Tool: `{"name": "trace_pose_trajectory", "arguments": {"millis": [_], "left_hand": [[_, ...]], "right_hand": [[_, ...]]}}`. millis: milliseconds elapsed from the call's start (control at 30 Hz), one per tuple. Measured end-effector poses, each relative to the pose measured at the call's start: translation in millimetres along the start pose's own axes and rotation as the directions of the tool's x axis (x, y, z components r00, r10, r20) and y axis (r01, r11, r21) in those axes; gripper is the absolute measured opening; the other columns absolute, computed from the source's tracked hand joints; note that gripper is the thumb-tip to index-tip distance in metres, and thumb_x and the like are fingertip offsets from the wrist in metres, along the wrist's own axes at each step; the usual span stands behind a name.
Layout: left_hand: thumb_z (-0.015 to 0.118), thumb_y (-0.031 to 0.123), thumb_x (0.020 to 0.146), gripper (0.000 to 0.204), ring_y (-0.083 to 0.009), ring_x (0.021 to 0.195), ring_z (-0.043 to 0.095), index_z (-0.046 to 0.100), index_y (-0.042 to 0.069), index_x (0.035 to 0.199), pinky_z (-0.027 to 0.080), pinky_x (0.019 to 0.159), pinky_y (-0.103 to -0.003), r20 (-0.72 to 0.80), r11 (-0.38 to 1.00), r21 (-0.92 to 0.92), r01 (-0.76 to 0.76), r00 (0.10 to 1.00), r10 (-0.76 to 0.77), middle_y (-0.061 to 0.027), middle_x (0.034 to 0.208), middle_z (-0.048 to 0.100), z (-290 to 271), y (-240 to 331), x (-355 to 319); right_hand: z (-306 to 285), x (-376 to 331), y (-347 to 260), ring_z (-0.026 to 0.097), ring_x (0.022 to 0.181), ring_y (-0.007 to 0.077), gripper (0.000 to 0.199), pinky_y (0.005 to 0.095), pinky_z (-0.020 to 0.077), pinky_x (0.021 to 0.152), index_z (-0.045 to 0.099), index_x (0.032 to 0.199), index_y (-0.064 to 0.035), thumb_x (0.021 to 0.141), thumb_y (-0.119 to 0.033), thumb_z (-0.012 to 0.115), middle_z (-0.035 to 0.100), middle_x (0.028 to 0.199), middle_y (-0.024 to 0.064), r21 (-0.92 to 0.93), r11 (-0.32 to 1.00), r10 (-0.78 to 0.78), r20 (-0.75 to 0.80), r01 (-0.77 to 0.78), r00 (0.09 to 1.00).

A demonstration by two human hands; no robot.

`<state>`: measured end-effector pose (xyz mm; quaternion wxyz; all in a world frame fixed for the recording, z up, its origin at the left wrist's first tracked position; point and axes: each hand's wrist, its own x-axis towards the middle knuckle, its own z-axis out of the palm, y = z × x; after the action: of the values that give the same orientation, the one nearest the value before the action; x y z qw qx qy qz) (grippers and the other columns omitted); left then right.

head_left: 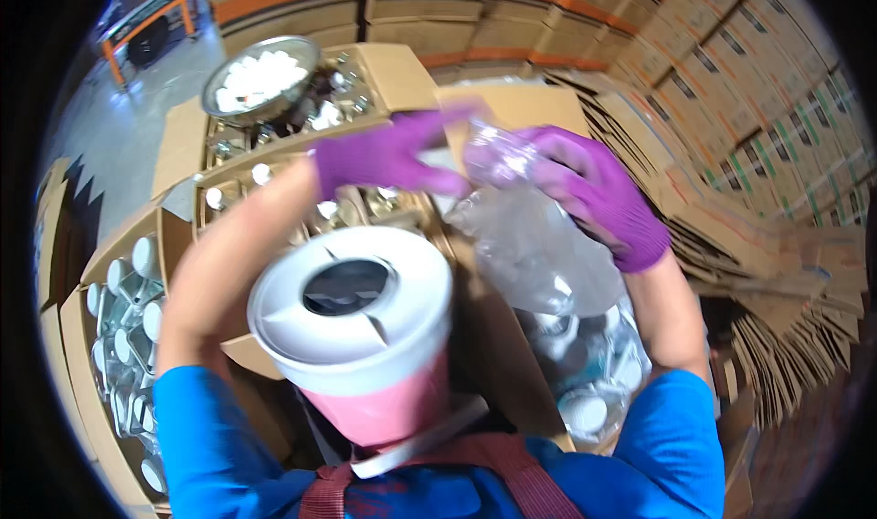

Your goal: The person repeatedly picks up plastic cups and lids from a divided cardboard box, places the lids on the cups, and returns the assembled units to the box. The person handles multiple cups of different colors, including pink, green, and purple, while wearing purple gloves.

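Both my hands wear purple gloves and are raised in front of me. My left hand (388, 158) pinches the top of a clear plastic bag (534, 245), fingers stretched to the right. My right hand (594, 190) grips the same bag at its gathered neck from the right side. The bag hangs down between my forearms, crumpled and see-through; what is inside it I cannot tell. Right below my hands, close to my chest, stands a pink bucket with a white slotted lid (352, 313).
Open cardboard boxes (119, 336) hold several jars with white lids on the left and below the bag. A metal bowl of white pieces (260, 76) sits on a box at the back. Stacked flat cartons (731, 126) fill the right side. An orange cart (151, 21) stands far left.
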<state>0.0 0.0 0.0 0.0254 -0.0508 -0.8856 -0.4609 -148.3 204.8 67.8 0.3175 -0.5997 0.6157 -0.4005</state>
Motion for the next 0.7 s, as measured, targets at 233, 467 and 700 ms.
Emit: {"name": "trace_pose_trajectory", "arguments": {"millis": [233, 467, 700], "left_hand": [[0.060, 0.024, 0.096, 0.029, -0.0128, 0.089, 0.062, 0.067, -0.001, 0.108, 0.051, 0.085, -0.030, -0.572, 0.929, -0.340, -0.145, 0.816, -0.082, -0.0068, 0.099, 0.069, -15.1, -82.5, -39.6], [0.061, 0.018, 0.094, 0.027, -0.0175, 0.098, 0.065, 0.066, 0.000, 0.113, 0.051, 0.091, -0.033, -0.762, 0.917, -0.398, -0.022, 0.565, -0.317, -0.0123, 0.103, 0.069, 26.8, -145.5, -116.5], [0.070, 0.062, 0.081, 0.081, -0.0391, 0.124, 0.056, 0.056, 0.002, 0.133, 0.043, 0.105, -0.048, -0.830, 0.765, -0.282, 0.579, 0.253, -0.498, -0.0224, 0.142, 0.053, 8.1, -250.9, -50.4]], "right_hand": [[26.3, 50.6, 19.7, 0.066, 0.103, 0.0215, 0.034, 0.0341, 0.0505, 0.092, 0.065, 0.119, -0.0002, 0.095, -0.024, 0.060, 0.067, 0.118, 0.0146, -0.250, 0.834, -0.551, -0.382, 0.491, 0.742], [92.9, 115.5, 154.6, 0.059, 0.111, 0.0184, 0.036, 0.0305, 0.0464, 0.095, 0.060, 0.129, -0.0056, 0.105, -0.029, 0.046, 0.061, 0.120, 0.0086, 0.230, 0.959, 0.205, -0.154, -0.166, 0.967], [123.7, 37.4, 224.0, 0.059, 0.123, 0.0303, 0.035, 0.0359, 0.0442, 0.105, 0.056, 0.130, 0.0033, 0.099, -0.014, 0.053, 0.060, 0.130, 0.0210, -0.233, 0.972, -0.071, -0.335, -0.010, 0.939]]}}
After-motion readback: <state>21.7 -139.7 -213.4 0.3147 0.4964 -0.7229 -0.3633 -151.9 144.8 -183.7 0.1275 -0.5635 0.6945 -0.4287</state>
